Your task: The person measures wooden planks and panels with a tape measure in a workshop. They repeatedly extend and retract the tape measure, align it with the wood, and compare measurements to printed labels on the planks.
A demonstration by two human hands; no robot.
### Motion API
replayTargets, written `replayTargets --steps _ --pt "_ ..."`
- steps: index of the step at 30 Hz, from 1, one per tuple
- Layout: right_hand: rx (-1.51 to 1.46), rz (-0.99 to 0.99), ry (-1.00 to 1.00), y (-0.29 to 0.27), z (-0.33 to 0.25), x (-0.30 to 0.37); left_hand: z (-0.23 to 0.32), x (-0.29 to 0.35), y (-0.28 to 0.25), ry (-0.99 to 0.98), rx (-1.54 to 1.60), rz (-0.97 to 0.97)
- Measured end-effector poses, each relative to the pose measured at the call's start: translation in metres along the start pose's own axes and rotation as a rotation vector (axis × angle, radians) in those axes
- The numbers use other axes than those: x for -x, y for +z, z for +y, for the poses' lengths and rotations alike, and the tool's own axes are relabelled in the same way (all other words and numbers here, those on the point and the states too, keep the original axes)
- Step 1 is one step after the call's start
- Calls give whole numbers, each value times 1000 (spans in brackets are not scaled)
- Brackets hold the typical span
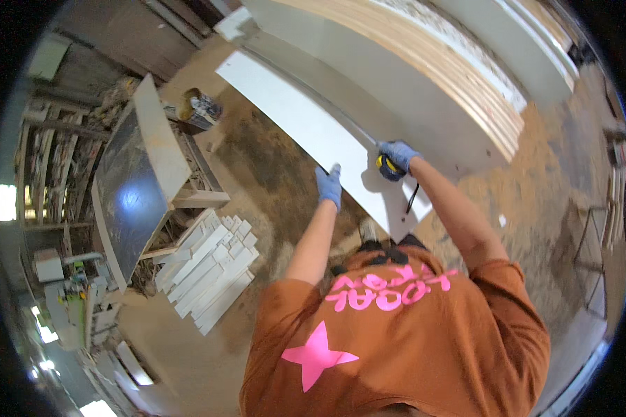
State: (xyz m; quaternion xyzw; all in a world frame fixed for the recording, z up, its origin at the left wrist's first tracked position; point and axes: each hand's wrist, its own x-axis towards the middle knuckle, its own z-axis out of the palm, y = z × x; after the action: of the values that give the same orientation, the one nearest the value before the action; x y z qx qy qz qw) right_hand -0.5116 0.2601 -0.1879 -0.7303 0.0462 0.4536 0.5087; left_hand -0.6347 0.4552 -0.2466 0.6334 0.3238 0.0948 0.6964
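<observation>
A long white board (285, 104) runs from the far left toward my feet. On its left edge rests my left hand (330, 186) in a blue glove, thumb on top and the fingers over the side. My right hand (398, 154), gloved in blue too, grips a black and yellow tape measure (389, 167) above the board. The tape's blade reaches out from it toward the board's far end, along the right side. A dark strap (412, 199) hangs below the tape measure.
Right of the board stands a stack of large panels (459, 90) with pale wood edges. White strips (212, 267) lie piled on the floor at left, beside a dark-topped wooden table (129, 191). A bucket (200, 109) stands beyond it. Sawdust (535, 149) covers floor at right.
</observation>
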Motion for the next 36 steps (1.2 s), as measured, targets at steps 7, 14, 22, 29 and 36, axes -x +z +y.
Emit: replayTargets --steps 7,14,22,29,36 --pt "358 294 8 -36 103 144 -21 -13 -8 -52 70 -6" --pt "324 407 111 -42 155 187 -22 -20 -10 -107 123 25" --pt "360 448 130 -38 153 187 2 -5 -13 -253 8 -33" --pt "339 455 113 -39 156 187 8 3 -13 -213 76 -114" --pt "328 460 60 -40 160 185 10 2 -11 -299 -47 -21"
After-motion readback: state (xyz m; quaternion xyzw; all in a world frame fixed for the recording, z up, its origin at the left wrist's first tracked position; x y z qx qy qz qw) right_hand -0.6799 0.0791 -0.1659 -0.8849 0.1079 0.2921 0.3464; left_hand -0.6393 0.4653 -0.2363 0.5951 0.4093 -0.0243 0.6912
